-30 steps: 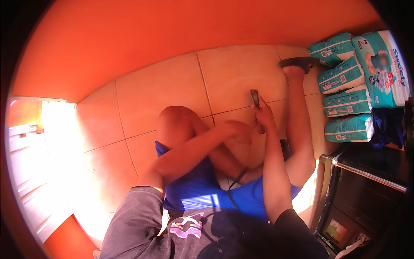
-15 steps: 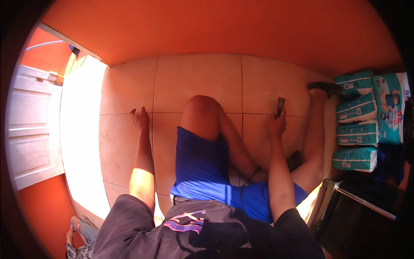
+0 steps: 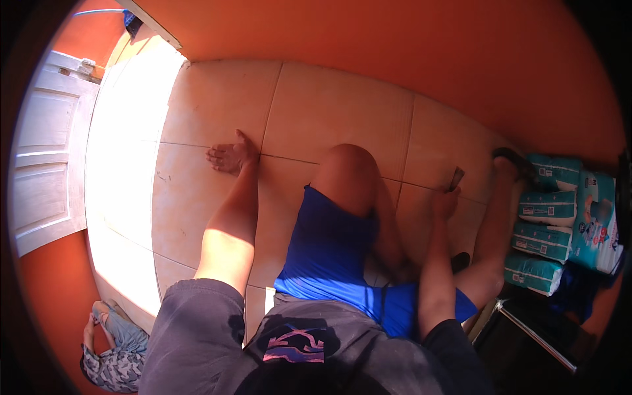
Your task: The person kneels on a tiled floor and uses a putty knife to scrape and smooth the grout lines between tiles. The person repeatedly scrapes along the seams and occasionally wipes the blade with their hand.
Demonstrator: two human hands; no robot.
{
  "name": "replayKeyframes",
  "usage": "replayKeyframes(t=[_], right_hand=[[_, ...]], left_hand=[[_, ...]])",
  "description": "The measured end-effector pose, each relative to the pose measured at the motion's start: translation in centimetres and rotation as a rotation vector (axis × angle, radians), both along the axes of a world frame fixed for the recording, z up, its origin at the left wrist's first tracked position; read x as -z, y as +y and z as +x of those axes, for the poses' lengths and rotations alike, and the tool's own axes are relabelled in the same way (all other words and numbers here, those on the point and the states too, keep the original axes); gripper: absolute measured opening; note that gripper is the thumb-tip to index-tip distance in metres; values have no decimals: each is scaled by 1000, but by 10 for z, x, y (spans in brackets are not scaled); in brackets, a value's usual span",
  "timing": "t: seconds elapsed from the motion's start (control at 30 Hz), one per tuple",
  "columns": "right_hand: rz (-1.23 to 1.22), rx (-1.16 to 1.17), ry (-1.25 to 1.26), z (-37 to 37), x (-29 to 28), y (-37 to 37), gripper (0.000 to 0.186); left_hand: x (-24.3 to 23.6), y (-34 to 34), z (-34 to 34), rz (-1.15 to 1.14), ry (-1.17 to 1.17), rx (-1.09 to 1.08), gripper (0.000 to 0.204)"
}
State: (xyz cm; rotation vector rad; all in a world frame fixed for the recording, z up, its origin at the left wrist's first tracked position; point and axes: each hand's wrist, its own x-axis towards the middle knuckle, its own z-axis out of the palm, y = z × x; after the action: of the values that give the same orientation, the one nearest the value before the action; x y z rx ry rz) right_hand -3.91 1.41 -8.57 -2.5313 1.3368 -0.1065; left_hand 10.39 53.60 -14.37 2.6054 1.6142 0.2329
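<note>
I sit on the tiled floor (image 3: 336,99) with my bare legs out and bent, in blue shorts (image 3: 329,243). My left hand (image 3: 230,155) is spread palm-down with fingers apart on or just above the tiles, left of my raised knee (image 3: 345,171). My right hand (image 3: 445,203) grips a narrow, flat dark tool (image 3: 456,176), perhaps a scraper, held upright beside my right shin (image 3: 495,212). Its lower part is hidden by my fingers.
Stacked teal diaper packs (image 3: 546,206) stand at the right, above a black cabinet (image 3: 520,349). An orange wall (image 3: 408,39) runs along the far side. At the left are a sunlit doorway, a white panelled door (image 3: 49,158) and another person (image 3: 112,349) in camouflage clothing.
My left hand has moved from across my legs out to the left over the tiles. The view has shifted leftward, bringing the other person in. My right hand still holds the tool.
</note>
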Motion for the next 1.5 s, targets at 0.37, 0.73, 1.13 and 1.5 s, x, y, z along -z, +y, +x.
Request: replayKeyframes(t=[0.37, 0.73, 1.13, 1.5], right_hand=[[99, -395, -175, 52, 43, -4, 51], [768, -766, 180, 179, -73, 191, 49], [320, -1381, -164, 298, -51, 170, 39], [377, -1370, 157, 283, -40, 216, 49]], left_hand=[[9, -1, 1, 148, -17, -12, 93], [-5, -5, -3, 119, 19, -11, 91], [-9, -8, -4, 96, 40, -2, 91], [-5, -8, -5, 126, 49, -5, 93]])
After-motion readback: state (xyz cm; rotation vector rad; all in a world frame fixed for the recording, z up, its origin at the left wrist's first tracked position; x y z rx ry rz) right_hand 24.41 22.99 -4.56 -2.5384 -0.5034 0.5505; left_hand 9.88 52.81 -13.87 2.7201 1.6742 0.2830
